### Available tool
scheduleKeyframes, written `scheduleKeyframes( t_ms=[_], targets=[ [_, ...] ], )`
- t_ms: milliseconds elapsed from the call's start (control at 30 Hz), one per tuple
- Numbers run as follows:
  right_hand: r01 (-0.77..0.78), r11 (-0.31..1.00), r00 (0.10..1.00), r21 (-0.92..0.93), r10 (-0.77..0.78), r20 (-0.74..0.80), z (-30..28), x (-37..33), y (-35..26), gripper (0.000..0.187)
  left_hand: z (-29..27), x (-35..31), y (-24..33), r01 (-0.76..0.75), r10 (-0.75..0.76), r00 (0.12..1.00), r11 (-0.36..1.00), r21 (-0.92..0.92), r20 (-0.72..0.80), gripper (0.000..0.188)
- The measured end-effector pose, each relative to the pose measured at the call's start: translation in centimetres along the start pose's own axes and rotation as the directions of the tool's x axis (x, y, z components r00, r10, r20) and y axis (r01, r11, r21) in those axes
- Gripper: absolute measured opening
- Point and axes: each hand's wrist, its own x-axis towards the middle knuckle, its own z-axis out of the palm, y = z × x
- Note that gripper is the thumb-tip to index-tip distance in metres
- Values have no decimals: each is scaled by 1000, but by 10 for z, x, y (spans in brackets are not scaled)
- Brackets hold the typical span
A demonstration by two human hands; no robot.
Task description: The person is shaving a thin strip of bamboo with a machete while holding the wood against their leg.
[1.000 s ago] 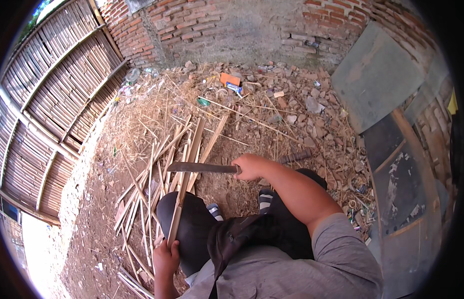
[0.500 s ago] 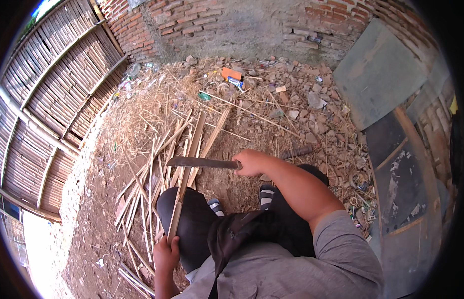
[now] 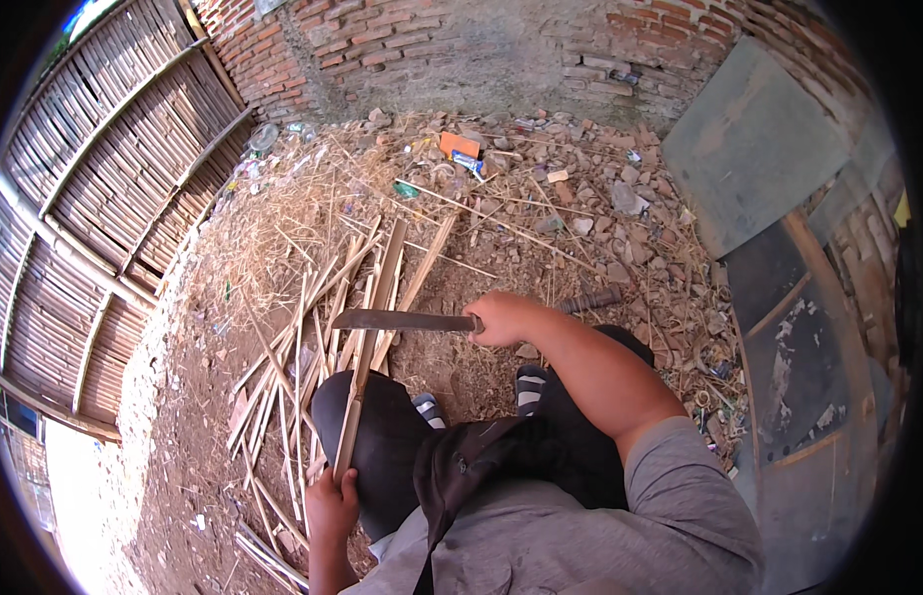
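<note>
My left hand (image 3: 333, 501) is closed round the near end of a split bamboo strip (image 3: 354, 416), which slants up and away past my left knee. In my right hand (image 3: 503, 319) is the handle of a machete (image 3: 407, 321), its dark blade pointing left. The blade lies across the strip at about its middle; whether it has cut in, I cannot tell. Beyond and beside my left knee, several more bamboo strips (image 3: 283, 382) lie in a loose pile on the ground, some under the held one.
A dark ribbed, rod-like object (image 3: 590, 299) lies beyond my right knee. Rubble (image 3: 620, 228) and litter cover the ground up to a brick wall (image 3: 461, 59). A bamboo fence (image 3: 105, 178) stands at the left; grey panels (image 3: 759, 149) lean at the right.
My right hand and the machete have shifted very slightly away from me. My left hand keeps its hold on the bamboo strip.
</note>
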Motion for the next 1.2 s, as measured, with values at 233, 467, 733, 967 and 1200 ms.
scheduleKeyframes(
  t_ms=[233, 467, 733, 967, 1200],
  targets=[
    [-50, 999, 999, -3, 50, 1, -5, -1, 3, 35, 1, -1, -2, -24, 25, 999, 999, 43, -19, 30],
    [7, 1000, 999, 9, -7, -31, 3, 2, 7, 33, 3, 1, -8, -9, 8, 999, 999, 41, 32, 31],
    [-16, 1000, 997, -3, 15, -70, -10, -3, 9, 34, -9, 16, 15, 1, -12, 997, 986, 165, 71, 30],
    [-95, 995, 993, -25, 93, -71, -8, -2, 7, 34, -11, 22, 13, -48, 17, 984, 984, 173, 176, 27],
    [37, 996, 995, -87, -29, 91, -7, -1, -17, 36, -12, 21, 16, -71, 38, 984, 980, 188, 174, 25]
  ],
)
